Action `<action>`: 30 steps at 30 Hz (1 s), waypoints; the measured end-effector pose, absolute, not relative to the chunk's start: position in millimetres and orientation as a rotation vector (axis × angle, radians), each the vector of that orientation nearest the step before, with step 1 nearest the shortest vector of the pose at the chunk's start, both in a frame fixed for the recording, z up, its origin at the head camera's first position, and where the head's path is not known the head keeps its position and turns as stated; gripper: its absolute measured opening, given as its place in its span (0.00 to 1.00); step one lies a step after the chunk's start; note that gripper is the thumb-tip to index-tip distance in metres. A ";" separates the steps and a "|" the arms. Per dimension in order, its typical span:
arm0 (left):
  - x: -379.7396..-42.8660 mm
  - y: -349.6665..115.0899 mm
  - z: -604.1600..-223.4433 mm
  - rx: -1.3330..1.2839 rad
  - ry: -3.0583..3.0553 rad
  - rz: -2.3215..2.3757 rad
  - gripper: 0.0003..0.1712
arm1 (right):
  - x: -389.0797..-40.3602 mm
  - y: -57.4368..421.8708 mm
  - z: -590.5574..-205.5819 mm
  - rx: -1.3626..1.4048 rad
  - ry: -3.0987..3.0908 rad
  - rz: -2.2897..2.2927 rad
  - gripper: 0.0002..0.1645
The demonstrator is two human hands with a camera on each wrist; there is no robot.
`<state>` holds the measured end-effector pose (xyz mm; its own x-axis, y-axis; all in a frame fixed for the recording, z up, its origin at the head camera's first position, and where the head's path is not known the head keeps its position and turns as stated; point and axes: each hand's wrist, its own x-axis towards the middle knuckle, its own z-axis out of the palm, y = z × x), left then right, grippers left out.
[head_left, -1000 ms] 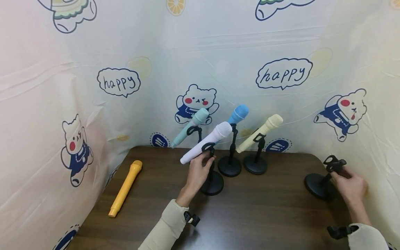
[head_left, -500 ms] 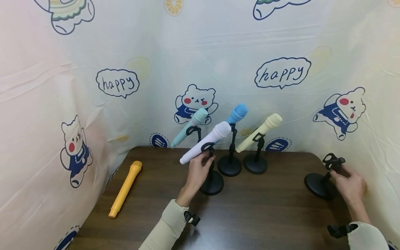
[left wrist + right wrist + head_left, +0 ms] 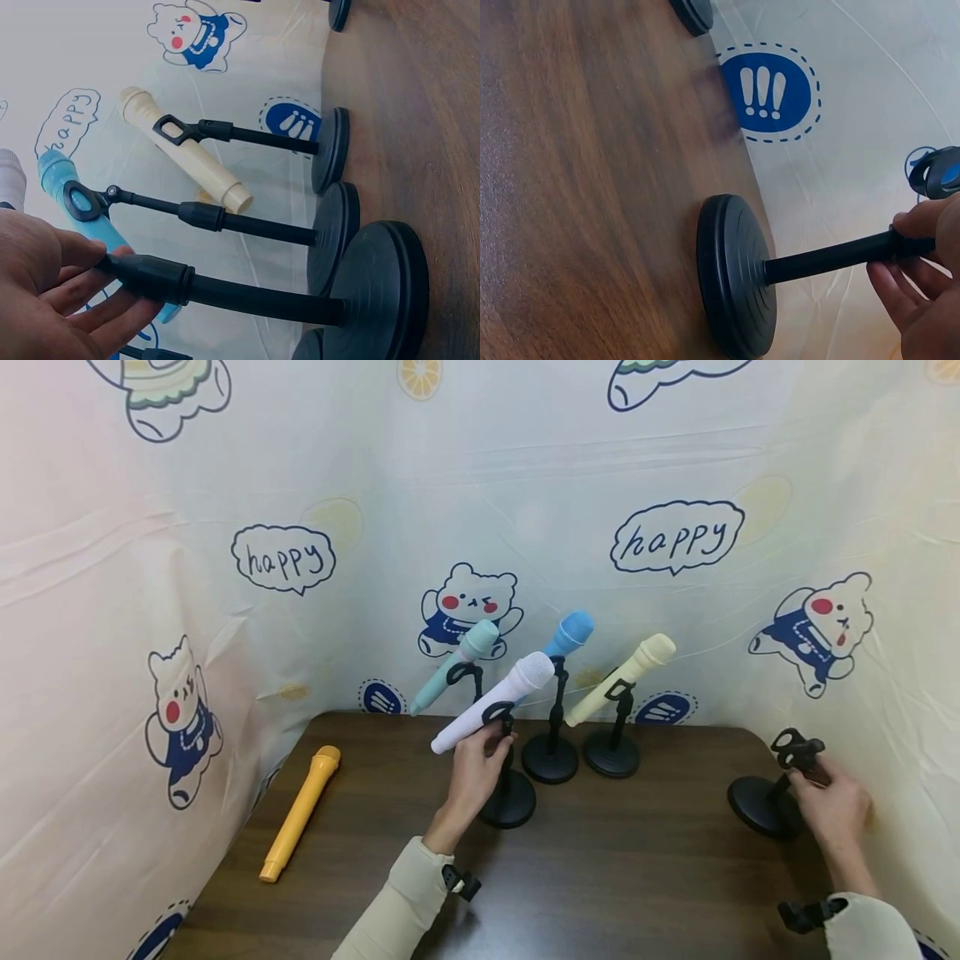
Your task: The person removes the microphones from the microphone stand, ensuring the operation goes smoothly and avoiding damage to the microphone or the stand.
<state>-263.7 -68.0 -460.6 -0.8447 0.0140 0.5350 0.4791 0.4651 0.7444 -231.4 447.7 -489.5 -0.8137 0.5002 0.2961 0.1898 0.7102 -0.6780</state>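
My left hand (image 3: 472,777) grips the upper pole of a black microphone stand (image 3: 262,300), whose clip bears a white-lilac microphone (image 3: 487,708). Thumb and fingers close around the pole just under the clip, and the round base rests on the table. At the far right, my right hand (image 3: 836,802) holds another black stand (image 3: 832,255) by its pole near the top. That stand's clip (image 3: 793,749) holds no microphone. Its round base (image 3: 739,277) is low at the table's right side.
Behind the left hand stand a teal microphone (image 3: 453,667), a blue microphone (image 3: 572,633) and a cream microphone (image 3: 622,681), each in a black stand. A yellow microphone (image 3: 302,814) lies on the brown table (image 3: 615,868) at left. A printed cloth (image 3: 555,468) hangs behind.
The right hand and its stand appear slightly further left in the head view, along with a slight view shift. The left hand keeps its grip in the same place.
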 end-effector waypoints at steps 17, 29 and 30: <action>-251.9 -67.5 -458.7 -0.449 -2.258 -1.372 0.04 | -221.1 426.9 -485.0 -0.688 -2.267 1.022 0.27; -236.2 -60.6 -455.3 -0.532 -2.224 -1.414 0.05 | -204.1 392.5 -493.6 -0.590 -2.452 1.042 0.24; -234.7 -59.2 -454.8 -0.541 -2.223 -1.417 0.05 | -203.2 387.2 -494.4 -0.571 -2.473 1.056 0.25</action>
<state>-234.7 -59.2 -454.8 -0.8234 0.0860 0.5609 0.5448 0.3964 0.7389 -203.2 387.2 -494.4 -0.8410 0.5064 0.1904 0.2127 0.6331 -0.7443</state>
